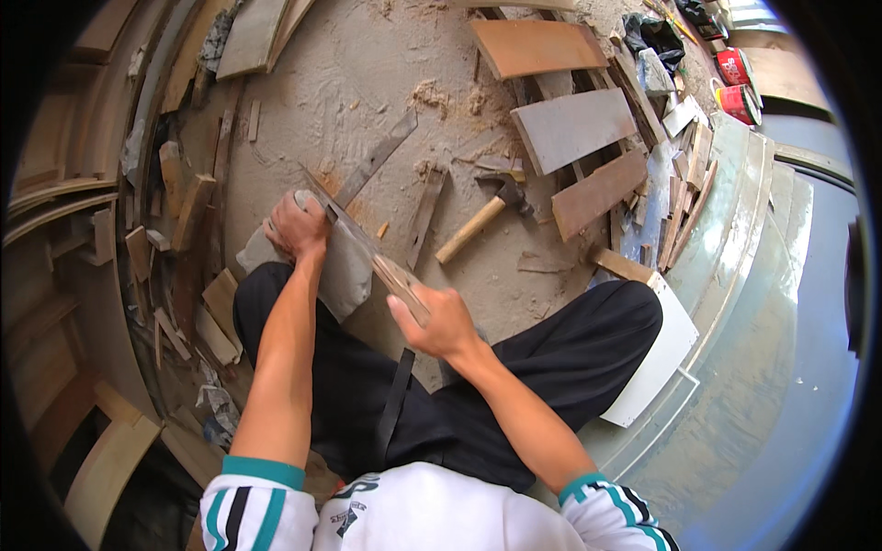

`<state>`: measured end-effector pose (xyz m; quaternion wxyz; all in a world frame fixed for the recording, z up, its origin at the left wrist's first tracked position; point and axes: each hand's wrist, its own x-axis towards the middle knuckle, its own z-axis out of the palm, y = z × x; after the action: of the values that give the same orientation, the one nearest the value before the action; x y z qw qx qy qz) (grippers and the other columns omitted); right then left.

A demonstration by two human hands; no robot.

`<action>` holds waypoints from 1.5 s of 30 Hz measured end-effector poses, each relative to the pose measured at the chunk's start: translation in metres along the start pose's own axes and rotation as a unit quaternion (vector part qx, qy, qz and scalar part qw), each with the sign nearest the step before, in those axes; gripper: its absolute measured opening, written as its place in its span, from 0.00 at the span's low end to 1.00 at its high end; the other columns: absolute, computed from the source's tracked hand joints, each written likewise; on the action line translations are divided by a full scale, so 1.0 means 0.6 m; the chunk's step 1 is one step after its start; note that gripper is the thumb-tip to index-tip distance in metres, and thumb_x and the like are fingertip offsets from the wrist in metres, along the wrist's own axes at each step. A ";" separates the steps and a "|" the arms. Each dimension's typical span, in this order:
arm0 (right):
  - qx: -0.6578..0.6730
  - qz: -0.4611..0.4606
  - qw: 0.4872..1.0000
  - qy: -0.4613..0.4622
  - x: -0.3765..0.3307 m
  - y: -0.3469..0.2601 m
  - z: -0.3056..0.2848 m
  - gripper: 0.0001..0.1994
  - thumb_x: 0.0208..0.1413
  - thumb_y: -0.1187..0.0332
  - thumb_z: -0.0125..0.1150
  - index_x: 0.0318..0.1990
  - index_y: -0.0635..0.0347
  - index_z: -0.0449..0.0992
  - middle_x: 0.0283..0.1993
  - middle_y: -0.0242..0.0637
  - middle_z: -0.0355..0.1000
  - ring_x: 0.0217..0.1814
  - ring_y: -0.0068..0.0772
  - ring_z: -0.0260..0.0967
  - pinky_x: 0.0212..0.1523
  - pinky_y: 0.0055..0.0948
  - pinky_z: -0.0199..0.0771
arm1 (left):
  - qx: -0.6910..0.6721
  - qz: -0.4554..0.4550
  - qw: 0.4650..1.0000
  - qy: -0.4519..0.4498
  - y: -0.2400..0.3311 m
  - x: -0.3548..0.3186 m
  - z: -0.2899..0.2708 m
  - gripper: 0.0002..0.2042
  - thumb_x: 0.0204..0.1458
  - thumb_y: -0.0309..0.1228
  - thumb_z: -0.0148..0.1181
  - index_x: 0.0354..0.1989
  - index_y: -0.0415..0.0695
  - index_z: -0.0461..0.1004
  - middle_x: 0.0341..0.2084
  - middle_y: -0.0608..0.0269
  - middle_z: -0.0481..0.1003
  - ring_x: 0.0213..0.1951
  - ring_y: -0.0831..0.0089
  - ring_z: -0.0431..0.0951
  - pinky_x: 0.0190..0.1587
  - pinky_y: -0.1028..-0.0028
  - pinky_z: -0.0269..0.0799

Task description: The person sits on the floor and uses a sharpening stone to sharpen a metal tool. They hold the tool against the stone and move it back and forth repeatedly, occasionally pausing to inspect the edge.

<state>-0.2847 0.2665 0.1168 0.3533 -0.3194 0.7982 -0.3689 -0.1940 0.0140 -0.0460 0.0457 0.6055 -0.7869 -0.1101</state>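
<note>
My right hand [439, 321] is closed around the wooden handle of a handsaw [397, 275]. The saw's narrow metal blade points up and to the left, passing just right of my left hand [299, 225]. That hand is curled over the near end of a flat grey-brown wooden strip [377, 158], whose gripped end is hidden under the fingers. The strip slants away to the upper right, and the blade lies across it close to my knuckles. Under my left hand sits a pale stone block [344, 275], with reddish sawdust on the ground beyond.
A hammer [482, 220] and a dark wood offcut [426, 217] lie on the sandy floor to the right. Several boards [574, 129] rest farther right, near glass sheets [735, 257]. Wood scraps [190, 213] crowd the left side. My crossed legs flank the work.
</note>
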 end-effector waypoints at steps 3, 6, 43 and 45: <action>0.030 -0.015 0.999 -0.008 -0.068 -0.012 -0.044 0.12 0.53 0.62 0.62 0.30 0.64 0.77 0.22 0.54 0.72 0.23 0.55 0.74 0.25 0.43 0.73 | -0.012 0.003 0.999 0.038 -0.015 0.004 -0.010 0.23 0.50 0.42 0.47 0.51 0.45 0.74 0.50 0.54 0.75 0.58 0.58 0.69 0.67 0.48 0.42; 0.081 -0.055 0.994 0.040 -0.110 -0.019 -0.067 0.12 0.53 0.62 0.62 0.30 0.64 0.77 0.22 0.54 0.72 0.24 0.54 0.74 0.25 0.43 0.74 | -0.006 -0.001 0.998 0.057 -0.015 0.013 -0.014 0.23 0.50 0.42 0.47 0.51 0.45 0.74 0.49 0.54 0.75 0.58 0.59 0.69 0.67 0.48 0.42; 0.002 -0.040 0.999 0.004 -0.017 0.036 0.005 0.13 0.52 0.62 0.64 0.25 0.61 0.73 0.20 0.53 0.70 0.21 0.56 0.72 0.21 0.41 0.72 | -0.013 0.022 0.998 0.049 0.002 0.005 -0.007 0.21 0.50 0.41 0.47 0.48 0.44 0.76 0.47 0.56 0.77 0.56 0.62 0.70 0.64 0.53 0.46; 0.003 -0.038 0.999 0.018 0.011 0.042 0.027 0.13 0.53 0.61 0.64 0.25 0.60 0.73 0.19 0.53 0.70 0.21 0.56 0.71 0.21 0.41 0.71 | -0.018 0.028 0.998 0.046 0.007 0.000 -0.001 0.21 0.50 0.41 0.47 0.48 0.44 0.76 0.47 0.56 0.77 0.56 0.62 0.70 0.64 0.53 0.46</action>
<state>-0.2813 0.2686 0.0865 0.3257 -0.3416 0.7907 -0.3898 -0.1980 0.0147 -0.0444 0.0962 0.5871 -0.7982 -0.0948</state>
